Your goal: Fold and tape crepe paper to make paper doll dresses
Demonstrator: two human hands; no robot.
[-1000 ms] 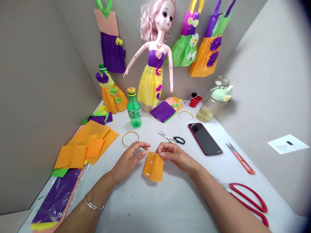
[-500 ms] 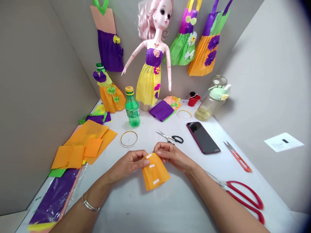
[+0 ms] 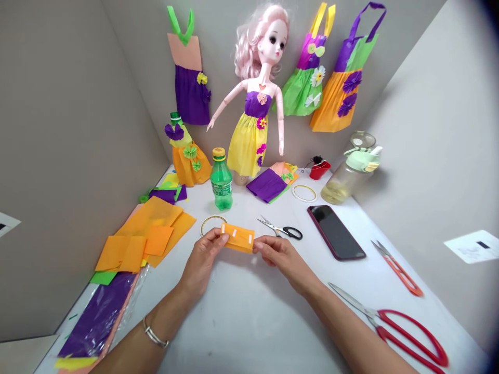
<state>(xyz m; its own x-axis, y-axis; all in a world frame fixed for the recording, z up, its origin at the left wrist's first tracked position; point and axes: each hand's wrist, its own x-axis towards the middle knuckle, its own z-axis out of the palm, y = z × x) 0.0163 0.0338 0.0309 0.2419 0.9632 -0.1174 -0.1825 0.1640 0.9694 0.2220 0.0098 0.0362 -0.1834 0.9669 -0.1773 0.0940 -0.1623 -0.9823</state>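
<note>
Between my two hands is a small orange fabric piece (image 3: 238, 240) with three white strips of tape along its upper edge. My left hand (image 3: 202, 254) pinches its left end, thumb in front. At the right end, my right hand (image 3: 278, 254) grips the lower corner between thumb and fingers. The piece is held up off the table, its long side running roughly level. Just behind it lie a gold ring (image 3: 208, 221), partly covered by my left hand, and small black-handled scissors (image 3: 286, 230).
Orange fabric sheets (image 3: 156, 218) are stacked at left. A green bottle (image 3: 222, 184) and a doll (image 3: 255, 135) stand behind. To the right lie a phone (image 3: 336, 232), orange snips (image 3: 401, 270) and large red-handled scissors (image 3: 413, 332). A water bottle (image 3: 343, 179) stands at back right.
The orange piece has turned from hanging downward to lying level, and is raised toward the back. My left hand has moved to its left end, my right hand to its right end.
</note>
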